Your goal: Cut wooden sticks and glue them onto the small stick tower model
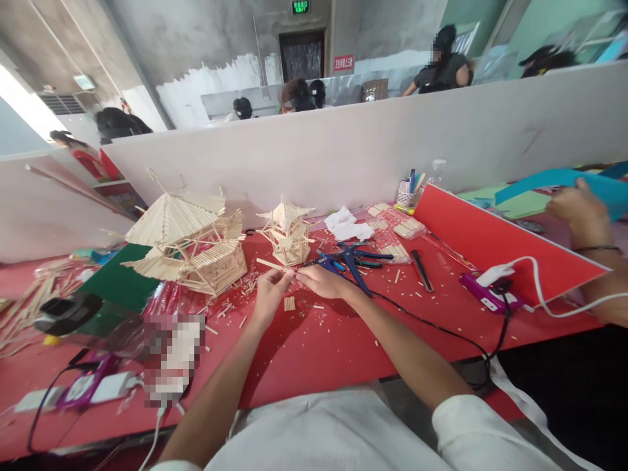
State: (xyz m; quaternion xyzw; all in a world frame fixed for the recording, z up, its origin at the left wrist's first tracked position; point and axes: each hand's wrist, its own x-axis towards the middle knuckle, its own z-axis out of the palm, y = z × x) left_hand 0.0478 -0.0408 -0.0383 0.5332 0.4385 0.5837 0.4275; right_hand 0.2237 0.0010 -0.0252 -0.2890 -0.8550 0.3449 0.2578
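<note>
A thin wooden craft stick (267, 263) is pinched in my left hand (271, 296), its far end pointing up and left. My right hand (321, 281) is closed with its fingertips meeting the left ones at the stick's near end; the exact grip there is partly hidden. Just behind the hands stands a small pavilion model (286, 232) built of sticks. A short row of joined stick pieces (289, 303) lies below the fingers. Blue-handled pliers (354, 261) rest beyond my right hand, among other tools.
To the left stands a larger stick pavilion (181, 239). A red board (505, 245) leans at right, near another person's hand (581, 206) holding blue sheet. A purple power strip (490, 294), a black-handled knife (422, 270) and wood scraps lie on the red table (314, 360).
</note>
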